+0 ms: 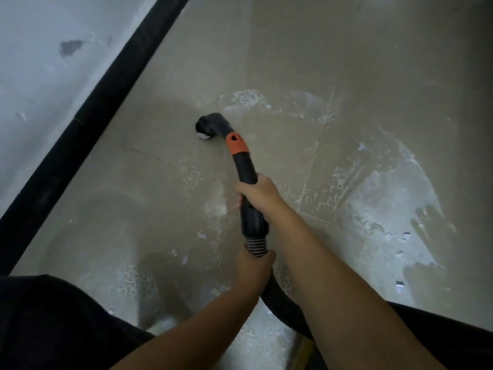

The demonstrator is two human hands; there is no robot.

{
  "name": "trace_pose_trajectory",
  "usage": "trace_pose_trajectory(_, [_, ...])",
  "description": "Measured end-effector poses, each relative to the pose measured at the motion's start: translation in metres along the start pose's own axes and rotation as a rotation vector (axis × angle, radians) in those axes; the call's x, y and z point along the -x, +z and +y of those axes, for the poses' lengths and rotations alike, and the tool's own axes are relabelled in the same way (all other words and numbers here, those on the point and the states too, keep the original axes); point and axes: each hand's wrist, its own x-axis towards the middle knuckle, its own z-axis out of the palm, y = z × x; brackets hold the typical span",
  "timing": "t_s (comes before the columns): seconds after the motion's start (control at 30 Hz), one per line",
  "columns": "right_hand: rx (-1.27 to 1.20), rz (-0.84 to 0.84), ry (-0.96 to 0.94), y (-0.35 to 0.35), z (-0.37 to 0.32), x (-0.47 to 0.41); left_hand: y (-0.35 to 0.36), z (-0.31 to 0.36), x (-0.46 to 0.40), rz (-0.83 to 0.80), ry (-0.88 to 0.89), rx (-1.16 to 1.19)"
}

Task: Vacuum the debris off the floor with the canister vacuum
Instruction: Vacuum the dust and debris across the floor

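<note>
A black vacuum wand (245,166) with an orange collar (236,144) ends in a round black nozzle (207,126) that rests on the beige tiled floor (293,49). My right hand (257,189) grips the wand below the collar. My left hand (254,271) holds the ribbed black hose (274,292) just behind the wand's end. White dust and small paper scraps (184,259) lie scattered on the floor around the nozzle and to the right (386,209). The canister itself is out of view.
A black baseboard (88,116) runs diagonally along the left, under a white wall (40,62) with a grey smudge. My dark trouser legs (53,324) fill the lower corners. The hose curves off to the lower right.
</note>
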Motion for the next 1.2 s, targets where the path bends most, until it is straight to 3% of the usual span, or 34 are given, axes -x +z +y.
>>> trace_pose_trajectory(0.17, [-0.395, 0.636, 0.094, -0.116, 0.017, -0.012, 0.069, 0.045, -0.024, -0.257, 0.201, -0.361])
trace_pose_trajectory(0.27, [-0.435, 0.764, 0.172, -0.163, 0.024, -0.011, 0.097, 0.071, -0.029, -0.398, 0.318, -0.488])
trace_pose_trajectory(0.33, [-0.409, 0.728, 0.159, -0.159, 0.024, -0.022, 0.102, 0.066, -0.039, -0.363, 0.316, -0.46])
trace_pose_trajectory(0.4, [-0.297, 0.624, 0.087, -0.127, 0.018, -0.036, 0.09, 0.047, -0.045, -0.217, 0.245, -0.352])
trace_pose_trajectory(0.53, [-0.045, 0.143, -0.013, -0.038, 0.007, -0.045, 0.05, 0.009, -0.039, 0.057, 0.005, 0.005])
trace_pose_trajectory(0.6, [0.065, -0.024, -0.038, -0.015, 0.007, -0.04, 0.039, 0.005, -0.033, 0.092, 0.01, 0.174])
trace_pose_trajectory(0.67, [0.039, 0.013, -0.052, -0.027, 0.009, -0.041, 0.04, 0.012, -0.03, -0.039, 0.063, 0.079])
trace_pose_trajectory(0.83, [-0.318, 0.652, 0.05, -0.141, 0.012, -0.053, 0.085, 0.07, -0.047, -0.269, 0.291, -0.357])
trace_pose_trajectory(0.9, [-0.43, 0.755, 0.108, -0.176, 0.01, -0.054, 0.1, 0.094, -0.055, -0.346, 0.317, -0.414])
trace_pose_trajectory(1.0, [-0.413, 0.703, 0.094, -0.178, 0.002, -0.073, 0.102, 0.104, -0.068, -0.314, 0.296, -0.48])
trace_pose_trajectory(1.07, [-0.293, 0.605, 0.018, -0.143, -0.01, -0.088, 0.088, 0.091, -0.071, -0.217, 0.244, -0.345])
trace_pose_trajectory(1.2, [0.035, 0.184, -0.08, -0.043, -0.022, -0.096, 0.04, 0.052, -0.063, 0.024, 0.089, -0.053])
